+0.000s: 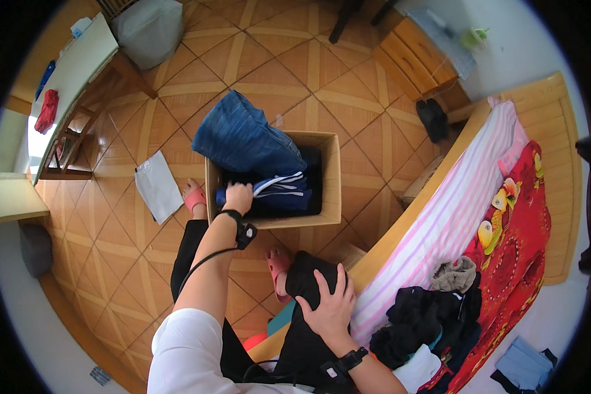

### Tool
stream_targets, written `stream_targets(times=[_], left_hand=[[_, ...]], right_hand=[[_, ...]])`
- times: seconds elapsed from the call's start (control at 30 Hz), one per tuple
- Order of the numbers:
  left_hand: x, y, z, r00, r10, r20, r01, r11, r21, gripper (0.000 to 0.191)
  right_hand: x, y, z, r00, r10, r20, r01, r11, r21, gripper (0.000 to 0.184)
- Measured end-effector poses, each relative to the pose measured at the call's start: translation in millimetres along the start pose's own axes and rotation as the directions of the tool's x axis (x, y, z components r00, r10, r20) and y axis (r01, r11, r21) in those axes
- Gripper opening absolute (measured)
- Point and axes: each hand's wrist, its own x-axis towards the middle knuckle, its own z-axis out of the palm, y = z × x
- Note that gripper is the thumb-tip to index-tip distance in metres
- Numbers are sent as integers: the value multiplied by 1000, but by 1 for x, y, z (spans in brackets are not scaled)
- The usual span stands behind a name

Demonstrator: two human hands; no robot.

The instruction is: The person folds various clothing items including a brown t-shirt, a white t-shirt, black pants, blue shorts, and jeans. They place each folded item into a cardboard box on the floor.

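Observation:
My left hand (pixel 239 197) reaches into an open cardboard box (pixel 331 180) on the floor. Its fingers are curled on a navy garment with white stripes (pixel 288 194), lying over dark cloth. Folded blue denim (pixel 248 133) lies above it in the box and hangs over the far left rim. Spread over my black-trousered right knee (pixel 310 276), my right hand (pixel 331 308) has its fingers apart and holds nothing. Some of the box's contents are hidden beneath the clothes and my left hand.
A white plastic bag (pixel 158 187) lies on the tiled floor left of the box. On the right, the bed (pixel 413 216) bears a pile of dark clothes (pixel 423 320) and a red floral blanket (pixel 512 246). A table (pixel 81 64) and wooden drawers (pixel 413 54) stand farther off.

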Motion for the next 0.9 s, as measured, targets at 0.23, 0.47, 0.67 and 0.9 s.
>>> stream_targets(times=[0.23,0.47,0.67,0.9], left_hand=[[-120,13,-67,979,125,-162,-174,923,-342,24],[-333,88,-170,819,393,-418,-494,854,-164,52],[-429,157,-204,718,641,-270,-695,676,-244,75],[-458,205,-235,753,506,-421,-570,181,-802,100]], right_hand=[[-8,10,11,995,-34,-93,38,998,50,59],[-33,-1,-9,1000,27,16,-26,427,904,66],[-109,21,-66,977,-178,116,-213,-803,557,66],[-179,7,-106,994,66,91,-62,-355,933,51]])
